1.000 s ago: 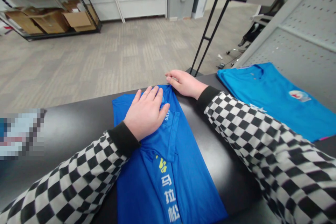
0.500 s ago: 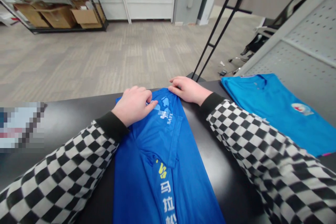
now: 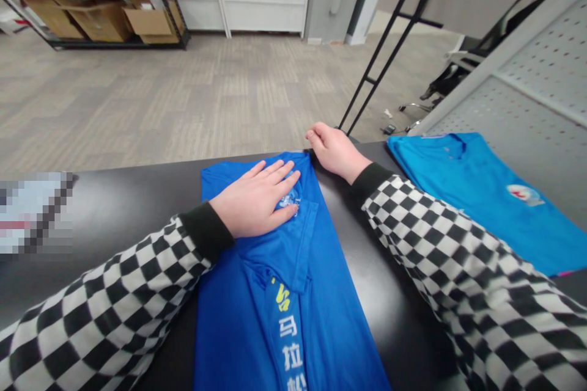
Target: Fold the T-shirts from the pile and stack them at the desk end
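Note:
A royal blue shirt (image 3: 312,305) with white and yellow lettering lies folded lengthwise on the black table (image 3: 128,208). My left hand (image 3: 257,204) lies flat on its upper part, fingers stretched out and pressing the cloth. At the shirt's far right corner, my right hand (image 3: 334,153) has its fingers curled and pinching the fabric edge. Both arms wear black-and-white checked sleeves.
A lighter blue shirt (image 3: 486,195) lies spread at the table's right, beside a grey perforated panel (image 3: 541,73). A black stand's legs (image 3: 385,43) rise behind the table. A rack with cardboard boxes (image 3: 101,15) stands across the carpeted floor. A blurred patch sits at the left.
My left hand has flattened out and slid back down onto the shirt after curling near its top edge. The right hand shifted slightly right along the corner.

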`<state>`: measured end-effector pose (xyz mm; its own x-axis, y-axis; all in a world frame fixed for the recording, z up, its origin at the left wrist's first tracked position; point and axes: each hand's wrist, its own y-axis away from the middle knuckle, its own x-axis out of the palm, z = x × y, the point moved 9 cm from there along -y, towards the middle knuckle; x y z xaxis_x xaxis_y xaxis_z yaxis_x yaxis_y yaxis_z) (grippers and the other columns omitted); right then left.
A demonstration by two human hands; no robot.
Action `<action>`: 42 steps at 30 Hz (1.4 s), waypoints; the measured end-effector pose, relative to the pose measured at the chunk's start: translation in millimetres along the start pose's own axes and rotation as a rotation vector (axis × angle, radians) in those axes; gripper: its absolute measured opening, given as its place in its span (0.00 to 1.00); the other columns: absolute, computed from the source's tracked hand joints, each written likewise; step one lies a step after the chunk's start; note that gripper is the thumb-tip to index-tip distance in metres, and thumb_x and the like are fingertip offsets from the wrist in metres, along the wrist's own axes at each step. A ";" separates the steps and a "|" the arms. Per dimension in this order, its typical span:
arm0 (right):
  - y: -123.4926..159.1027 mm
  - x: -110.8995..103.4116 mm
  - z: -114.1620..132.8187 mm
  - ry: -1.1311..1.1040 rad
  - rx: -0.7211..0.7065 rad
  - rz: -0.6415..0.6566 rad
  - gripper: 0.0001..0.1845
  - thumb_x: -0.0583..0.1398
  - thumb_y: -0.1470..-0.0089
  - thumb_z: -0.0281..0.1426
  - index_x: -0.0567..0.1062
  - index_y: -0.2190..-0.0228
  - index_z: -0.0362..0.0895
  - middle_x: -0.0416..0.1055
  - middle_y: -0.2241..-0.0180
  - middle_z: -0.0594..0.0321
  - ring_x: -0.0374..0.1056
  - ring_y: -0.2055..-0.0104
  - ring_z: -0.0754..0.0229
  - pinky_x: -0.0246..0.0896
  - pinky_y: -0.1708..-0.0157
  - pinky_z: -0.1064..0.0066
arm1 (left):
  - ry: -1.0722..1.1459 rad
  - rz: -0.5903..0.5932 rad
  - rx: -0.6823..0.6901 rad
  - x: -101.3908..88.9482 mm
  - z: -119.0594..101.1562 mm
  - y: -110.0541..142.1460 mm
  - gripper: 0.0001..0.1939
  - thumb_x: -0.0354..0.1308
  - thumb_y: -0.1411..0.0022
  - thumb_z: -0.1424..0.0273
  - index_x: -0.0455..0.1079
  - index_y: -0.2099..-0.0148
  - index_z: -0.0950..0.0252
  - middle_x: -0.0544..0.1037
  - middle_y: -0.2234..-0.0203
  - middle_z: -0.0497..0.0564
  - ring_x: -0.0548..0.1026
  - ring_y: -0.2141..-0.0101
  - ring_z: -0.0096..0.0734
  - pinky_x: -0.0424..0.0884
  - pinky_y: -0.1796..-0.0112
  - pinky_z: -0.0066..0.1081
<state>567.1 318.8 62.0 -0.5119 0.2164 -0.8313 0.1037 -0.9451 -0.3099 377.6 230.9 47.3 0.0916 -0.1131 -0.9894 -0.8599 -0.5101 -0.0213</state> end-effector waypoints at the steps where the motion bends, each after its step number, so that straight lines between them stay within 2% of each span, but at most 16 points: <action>1: 0.0 -1.3 -1.4 -0.028 -0.003 -0.015 0.16 0.53 0.25 0.37 0.80 0.58 0.47 0.83 0.59 0.54 0.78 0.55 0.47 0.70 0.48 0.57 | 0.002 -0.004 -0.008 -1.4 1.1 -0.6 0.39 0.47 0.17 0.49 0.58 0.16 0.66 0.53 0.17 0.64 0.53 0.19 0.56 0.49 0.22 0.56; 5: 2.7 3.8 7.3 -0.193 -0.165 0.063 0.14 0.55 0.39 0.25 0.81 0.64 0.48 0.85 0.49 0.55 0.79 0.44 0.49 0.70 0.38 0.55 | 0.003 -0.020 -0.042 -6.0 4.2 -3.0 0.39 0.44 0.16 0.51 0.56 0.16 0.68 0.52 0.17 0.64 0.51 0.18 0.54 0.49 0.21 0.55; 7: 4.9 8.8 13.7 -0.221 -0.247 0.122 0.14 0.56 0.44 0.22 0.81 0.68 0.48 0.84 0.45 0.55 0.78 0.41 0.50 0.69 0.35 0.55 | -0.004 0.005 -0.040 -2.5 4.3 -3.7 0.40 0.43 0.16 0.49 0.53 0.15 0.69 0.53 0.17 0.65 0.51 0.18 0.54 0.48 0.21 0.55; 9: 4.8 13.8 14.8 -0.181 -0.257 0.148 0.14 0.57 0.46 0.21 0.81 0.69 0.47 0.84 0.46 0.54 0.78 0.41 0.49 0.69 0.35 0.56 | -0.011 0.019 -0.037 0.7 4.6 -4.0 0.42 0.43 0.17 0.48 0.52 0.15 0.70 0.52 0.17 0.65 0.50 0.18 0.54 0.47 0.21 0.55; 14: -1.5 21.3 2.7 0.037 -0.076 0.129 0.14 0.58 0.43 0.21 0.81 0.68 0.48 0.85 0.52 0.55 0.79 0.44 0.48 0.71 0.38 0.58 | -0.012 0.028 -0.032 3.2 5.1 -4.7 0.43 0.43 0.17 0.47 0.51 0.15 0.71 0.48 0.17 0.67 0.49 0.18 0.55 0.46 0.21 0.56; 17: -1.7 17.1 4.1 0.125 0.005 0.100 0.15 0.57 0.40 0.22 0.82 0.65 0.47 0.85 0.52 0.54 0.79 0.45 0.45 0.69 0.36 0.54 | 0.000 0.016 -0.033 2.9 6.0 -5.2 0.43 0.43 0.17 0.47 0.51 0.15 0.72 0.49 0.17 0.68 0.50 0.18 0.56 0.46 0.21 0.56; 21: 3.1 4.2 25.6 0.178 -0.017 -0.004 0.19 0.54 0.33 0.25 0.82 0.50 0.47 0.84 0.47 0.49 0.77 0.42 0.40 0.61 0.30 0.42 | 0.023 -0.013 -0.032 3.7 7.0 -5.5 0.43 0.44 0.17 0.46 0.53 0.15 0.70 0.51 0.17 0.68 0.50 0.18 0.55 0.45 0.21 0.56; 24: 7.5 7.7 38.2 0.199 -0.069 0.004 0.21 0.52 0.27 0.31 0.78 0.41 0.48 0.82 0.42 0.47 0.73 0.37 0.38 0.51 0.26 0.35 | 0.029 -0.021 -0.033 4.9 7.0 -6.0 0.42 0.43 0.17 0.46 0.53 0.15 0.69 0.52 0.18 0.67 0.49 0.18 0.53 0.44 0.21 0.55; 27: 8.0 16.2 35.5 0.220 -0.075 0.056 0.21 0.52 0.24 0.36 0.78 0.40 0.48 0.81 0.39 0.47 0.71 0.33 0.36 0.46 0.25 0.28 | 0.031 -0.019 -0.033 4.1 6.3 -6.8 0.42 0.43 0.17 0.46 0.53 0.15 0.69 0.52 0.18 0.67 0.49 0.18 0.52 0.43 0.21 0.53; 30: 4.8 13.4 25.4 0.235 -0.033 0.024 0.21 0.51 0.22 0.39 0.80 0.43 0.47 0.83 0.43 0.46 0.73 0.36 0.36 0.43 0.25 0.25 | 0.040 -0.010 -0.030 2.1 5.7 -8.0 0.43 0.43 0.17 0.46 0.53 0.15 0.69 0.52 0.18 0.67 0.49 0.18 0.52 0.44 0.21 0.53; 33: 2.2 12.3 17.1 0.245 0.006 0.017 0.20 0.52 0.22 0.39 0.80 0.44 0.47 0.83 0.44 0.46 0.75 0.37 0.36 0.45 0.26 0.25 | 0.055 0.007 -0.019 2.5 5.3 -10.1 0.43 0.44 0.18 0.46 0.53 0.15 0.69 0.51 0.17 0.67 0.49 0.18 0.53 0.44 0.21 0.55; 37: 0.7 18.1 5.1 0.276 0.074 0.057 0.19 0.55 0.24 0.40 0.81 0.46 0.45 0.83 0.43 0.44 0.77 0.39 0.35 0.54 0.29 0.28 | 0.083 0.014 -0.004 2.5 6.3 -14.9 0.42 0.44 0.17 0.47 0.54 0.16 0.70 0.51 0.17 0.67 0.48 0.18 0.52 0.43 0.21 0.55; 39: -0.1 19.2 0.5 0.286 0.095 0.061 0.20 0.54 0.24 0.42 0.82 0.49 0.45 0.84 0.46 0.44 0.78 0.42 0.36 0.59 0.31 0.32 | 0.111 -0.029 -0.003 -5.4 8.7 -16.6 0.39 0.41 0.15 0.50 0.54 0.16 0.69 0.53 0.18 0.65 0.50 0.18 0.50 0.44 0.21 0.54; 42: -1.0 20.7 -0.5 0.288 0.083 0.081 0.23 0.53 0.23 0.46 0.83 0.54 0.46 0.85 0.51 0.45 0.79 0.46 0.38 0.65 0.35 0.40 | 0.126 -0.154 -0.044 -28.1 16.6 -13.0 0.35 0.38 0.14 0.55 0.58 0.17 0.67 0.58 0.19 0.63 0.54 0.19 0.48 0.43 0.21 0.55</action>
<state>556.8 324.3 44.9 -0.2409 0.1889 -0.9520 0.0586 -0.9762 -0.2086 377.9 254.9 73.1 0.2845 -0.1357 -0.9490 -0.8086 -0.5658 -0.1615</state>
